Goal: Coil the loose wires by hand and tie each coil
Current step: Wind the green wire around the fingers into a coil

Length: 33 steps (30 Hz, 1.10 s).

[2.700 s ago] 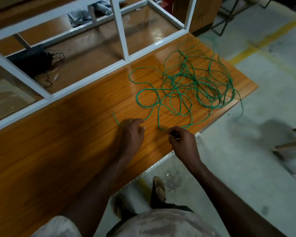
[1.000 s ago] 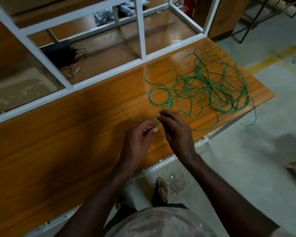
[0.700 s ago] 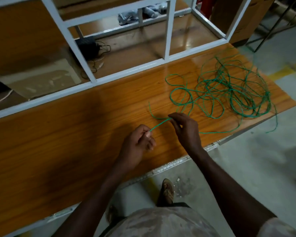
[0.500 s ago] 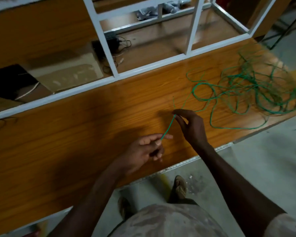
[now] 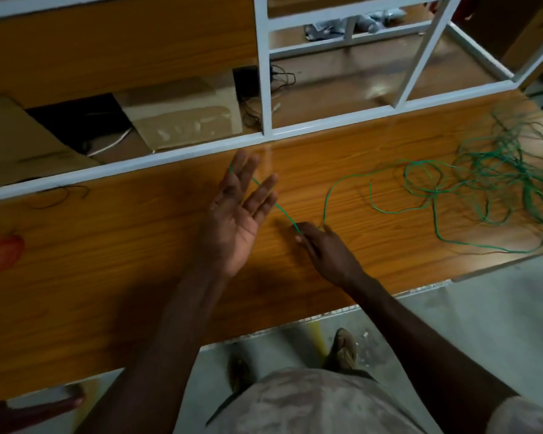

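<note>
While the right hand (image 5: 325, 245) pinches the thin green wire (image 5: 326, 195) between curled fingertips low over the glossy orange wood-grain bench (image 5: 107, 261), the left hand (image 5: 239, 214) is raised palm-up just to the left of it, fingers straight and spread. A taut stretch of the wire runs from the right hand's pinch up and leftward behind the left hand's fingers, its end showing near the tip of the left hand's index finger; whether the left hand actually grips it cannot be told. From the right hand the wire also rises in a loop and trails rightward across the bench into a loose green tangle (image 5: 508, 170) lying at the bench's far right end, well apart from both hands. Behind the bench, along its far edge, stands a white-painted metal frame (image 5: 267, 89); through it, flat brown cardboard sheets (image 5: 182, 117) and a dark device with black cords (image 5: 248, 79) lie on a lower surface. Near the bench's left edge sits a blurred orange-red bundle (image 5: 0, 253). Below the bench's near edge, grey concrete floor (image 5: 499, 308) and the person's two shoes are visible.
</note>
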Available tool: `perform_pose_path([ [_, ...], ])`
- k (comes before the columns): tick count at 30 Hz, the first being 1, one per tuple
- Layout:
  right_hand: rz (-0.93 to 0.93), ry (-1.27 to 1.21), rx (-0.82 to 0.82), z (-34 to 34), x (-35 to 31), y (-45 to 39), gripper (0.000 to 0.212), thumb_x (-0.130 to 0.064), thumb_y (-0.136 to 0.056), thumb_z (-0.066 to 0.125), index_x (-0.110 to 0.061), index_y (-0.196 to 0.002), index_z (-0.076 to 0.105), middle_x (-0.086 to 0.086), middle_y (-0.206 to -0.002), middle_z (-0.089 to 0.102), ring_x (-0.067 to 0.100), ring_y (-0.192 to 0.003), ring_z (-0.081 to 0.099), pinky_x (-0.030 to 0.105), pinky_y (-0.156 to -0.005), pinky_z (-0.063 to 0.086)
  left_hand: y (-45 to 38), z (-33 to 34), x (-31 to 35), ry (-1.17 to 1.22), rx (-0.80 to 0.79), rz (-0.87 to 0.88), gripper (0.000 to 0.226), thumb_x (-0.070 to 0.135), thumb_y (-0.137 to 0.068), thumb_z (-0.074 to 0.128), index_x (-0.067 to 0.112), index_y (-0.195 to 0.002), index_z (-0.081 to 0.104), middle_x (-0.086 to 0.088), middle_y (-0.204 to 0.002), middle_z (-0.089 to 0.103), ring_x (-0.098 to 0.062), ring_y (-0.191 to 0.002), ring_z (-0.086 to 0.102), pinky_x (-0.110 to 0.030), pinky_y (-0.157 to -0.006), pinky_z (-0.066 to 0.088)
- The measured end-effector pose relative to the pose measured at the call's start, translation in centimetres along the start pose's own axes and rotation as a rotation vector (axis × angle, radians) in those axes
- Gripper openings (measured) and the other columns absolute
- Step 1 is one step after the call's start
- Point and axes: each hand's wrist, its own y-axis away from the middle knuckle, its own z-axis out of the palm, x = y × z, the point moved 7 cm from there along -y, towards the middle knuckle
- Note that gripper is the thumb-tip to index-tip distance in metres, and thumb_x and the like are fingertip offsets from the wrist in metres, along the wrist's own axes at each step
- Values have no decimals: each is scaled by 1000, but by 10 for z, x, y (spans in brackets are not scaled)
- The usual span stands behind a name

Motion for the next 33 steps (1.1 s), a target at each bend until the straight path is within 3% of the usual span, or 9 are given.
perform_pose_path([
  [3, -72, -118, -84, 5, -15, 13, 30, -23, -113, 52, -21, -141, 60, -4, -93, 74, -7, -82, 65, 25, -77, 44, -18, -19, 9, -76, 107, 83, 52, 21, -113, 40, 22, -165, 34, 13, -153, 58, -25, -145, 54, -51, -113, 48],
  [6, -184, -109, -191, 11, -36, 26, 39, -29, -112, 52, -22, -150, 60, -2, -142, 70, 10, -124, 67, 29, -102, 51, -31, -31, 10, -173, 173, 84, 49, 21, -116, 37, 29, -164, 34, 18, -158, 52, -22, -150, 48, -66, -111, 44],
  [11, -197, -175, -202, -14, -56, 41, 28, -21, -110, 61, -14, -134, 72, -44, -81, 60, -18, -73, 56, 9, -71, 37, -44, -56, 2, -320, 224, -10, 48, 29, -113, 49, 45, -158, 42, 20, -161, 47, -21, -156, 36, -69, -110, 40],
  [14, -182, -302, -181, -54, -68, 38, 21, -14, -109, 62, -8, -121, 78, -42, -85, 65, -19, -80, 61, 9, -75, 40, -27, -64, -7, -692, 152, -67, 51, 18, -108, 57, 45, -151, 51, 16, -166, 41, -16, -155, 35, -45, -116, 42],
  [18, -224, -358, 6, -118, -73, 14, 20, -25, -110, 57, -18, -104, 75, -10, -93, 74, 10, -83, 68, 35, -73, 51, -10, -73, -44, -701, 55, -274, 61, 24, -107, 57, 16, -163, 36, 27, -126, 73, -8, -121, 67, -44, -99, 56],
  [20, -226, -324, 129, -143, -64, -1, 20, -24, -110, 57, -18, -101, 74, -2, -94, 73, 16, -80, 66, 37, -72, 50, -3, -60, -53, -748, -47, -325, 58, 22, -108, 56, 12, -162, 38, 19, -118, 78, -9, -73, 75, -31, -65, 61],
  [22, -200, -260, 218, -160, -52, -15, 19, -23, -110, 59, -15, -101, 74, -6, -94, 72, 4, -79, 62, 28, -70, 46, 5, -40, -56, -787, -201, -324, 46, 23, -110, 42, 24, -156, 43, 3, -122, 79, -12, -41, 60, -19, -36, 39],
  [28, -93, -179, 281, -152, -18, -41, 18, -29, -108, 61, -25, -95, 72, -15, -88, 69, -2, -85, 63, 23, -72, 43, 37, -4, -54, -506, -308, -455, 45, 24, -113, 38, 22, -157, 49, -25, -129, 72, -6, -34, 40, -19, -32, 14],
  [33, -74, -144, 309, -141, -22, -42, 18, -30, -109, 59, -27, -94, 69, -15, -82, 68, 0, -78, 62, 24, -69, 44, 52, 18, -52, -302, -389, -531, 45, 21, -113, 37, 21, -156, 53, -26, -121, 73, -6, -35, 40, -17, -31, 19],
])
